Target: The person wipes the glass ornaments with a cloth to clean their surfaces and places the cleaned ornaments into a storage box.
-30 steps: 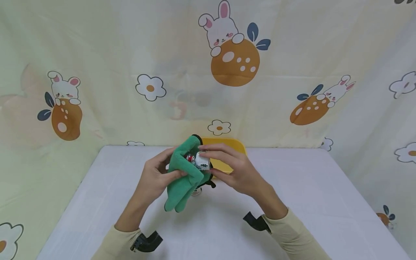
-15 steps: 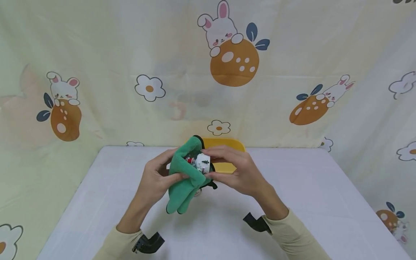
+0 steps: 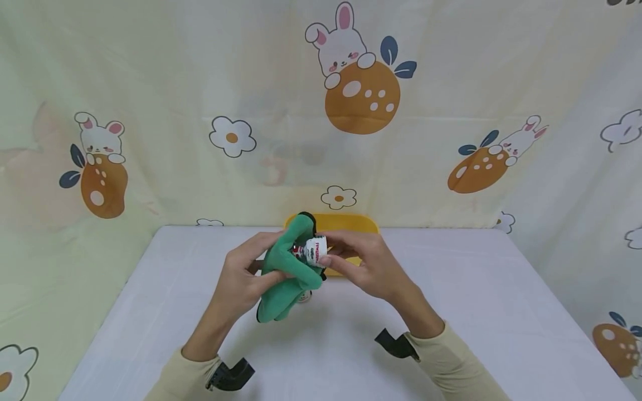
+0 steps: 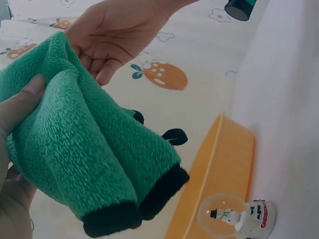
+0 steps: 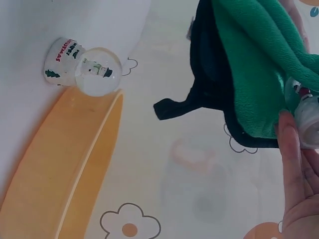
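My left hand point(image 3: 246, 270) grips a fluffy green cloth point(image 3: 286, 278) with black edging, wrapped about the glass ball of a snow globe point(image 3: 316, 250). The globe lies tilted, its white base with red lettering pointing right. My right hand point(image 3: 368, 264) pinches that base between thumb and fingers. In the right wrist view the underside of the base point(image 5: 310, 124) shows, with a little of a red figure inside the ball. The cloth point(image 4: 89, 144) hides the globe in the left wrist view. A second snow globe point(image 5: 62, 62), with a snowman inside, stands on the table below the cloth.
Behind the hands, near the back edge of the white table point(image 3: 451, 301), sits a yellow basket point(image 3: 346, 223). The second globe stands just in front of it. A patterned curtain point(image 3: 271, 184) hangs behind the table. Each wrist wears a black camera mount.
The globe's base has turned in my right fingers: a tree print faced up before, red lettering does now. The cloth's hanging lower end has shifted up slightly. My left hand keeps its hold.
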Demonstrator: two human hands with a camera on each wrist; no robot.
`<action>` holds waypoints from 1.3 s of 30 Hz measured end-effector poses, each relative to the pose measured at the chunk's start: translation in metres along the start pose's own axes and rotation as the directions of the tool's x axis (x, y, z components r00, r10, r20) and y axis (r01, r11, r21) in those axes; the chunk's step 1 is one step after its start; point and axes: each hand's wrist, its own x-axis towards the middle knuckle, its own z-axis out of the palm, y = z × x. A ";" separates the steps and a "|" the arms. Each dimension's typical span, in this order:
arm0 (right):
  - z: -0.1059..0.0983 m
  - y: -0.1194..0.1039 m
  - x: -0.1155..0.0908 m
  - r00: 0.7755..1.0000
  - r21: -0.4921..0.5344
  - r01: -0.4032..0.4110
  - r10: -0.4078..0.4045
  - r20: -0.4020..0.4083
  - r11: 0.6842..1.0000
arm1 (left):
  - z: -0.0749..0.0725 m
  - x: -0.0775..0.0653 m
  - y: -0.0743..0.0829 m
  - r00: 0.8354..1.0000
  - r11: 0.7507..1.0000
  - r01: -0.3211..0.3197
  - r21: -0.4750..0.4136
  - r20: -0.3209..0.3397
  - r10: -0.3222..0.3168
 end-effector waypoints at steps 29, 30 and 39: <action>0.002 0.000 0.003 0.995 0.024 0.104 -0.104 -0.003 0.994 | 0.001 0.001 -0.001 0.984 0.969 0.177 -0.174 0.020 -0.176; 0.002 0.001 0.003 0.993 0.004 0.117 -0.117 -0.007 0.993 | 0.002 0.001 -0.001 0.982 0.966 0.189 -0.175 0.019 -0.189; 0.001 0.002 0.002 0.989 -0.035 0.144 -0.145 -0.027 0.989 | 0.004 0.001 0.000 0.982 0.962 0.189 -0.198 0.018 -0.190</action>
